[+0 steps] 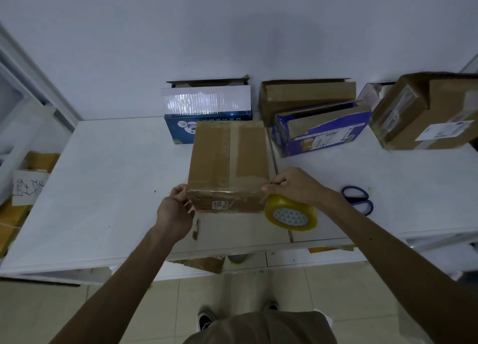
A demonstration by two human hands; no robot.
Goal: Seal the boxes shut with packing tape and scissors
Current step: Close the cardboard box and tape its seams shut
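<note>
A brown cardboard box [227, 160] with closed flaps and an old tape strip down its top stands in the middle of the white table [103, 178]. My left hand [176, 209] grips the box's near left corner, fingers curled on the edge. My right hand [292, 186] pinches at the near right corner, seemingly on the tape's end. The yellowish tape roll [291, 215] hangs just under that hand, beside the box. Blue-handled scissors [358, 199] lie on the table to the right, partly behind my right forearm.
Along the wall stand a dark blue box [207, 111], an open brown box [307, 95], a purple box [323, 129] and a large brown box [426, 111] at the far right. Shelves with cartons [23, 188] sit at the left. Cardboard scraps lie under the table edge.
</note>
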